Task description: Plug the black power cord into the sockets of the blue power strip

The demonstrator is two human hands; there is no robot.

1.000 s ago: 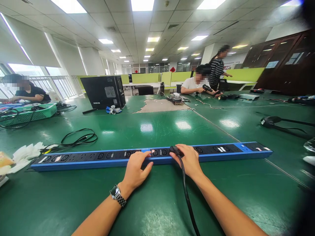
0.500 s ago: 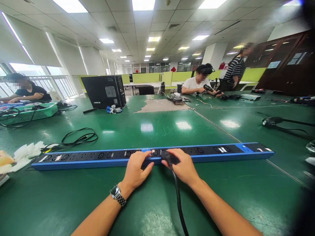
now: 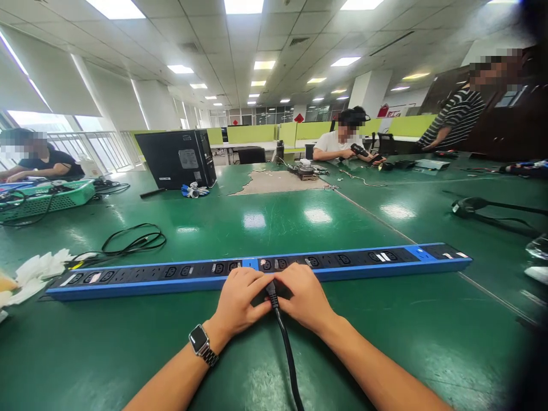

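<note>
A long blue power strip [image 3: 145,287] with a row of black sockets lies across the green table in front of me. At its near side, around the middle, both hands meet at a black power plug [image 3: 271,290], whose thick cord [image 3: 287,342] runs down toward me. My left hand [image 3: 238,294], with a watch [image 3: 201,342] on its wrist, has thumb and fingers closed at the plug's left side. From the right, my right hand [image 3: 309,295] pinches the same plug. The fingers hide the plug's front end.
A coiled black cable [image 3: 137,240] and crumpled white tissue [image 3: 38,271] lie at left, near a green basket [image 3: 72,194]. Farther back stand a black computer case [image 3: 171,160] and gloves [image 3: 195,190]. A black strap-like item [image 3: 468,205] rests at right. Several people are around the table.
My right hand has brought the plug left and toward me, off the sockets' top face. My left hand has closed in on the plug. A person at the far right has moved rightward.
</note>
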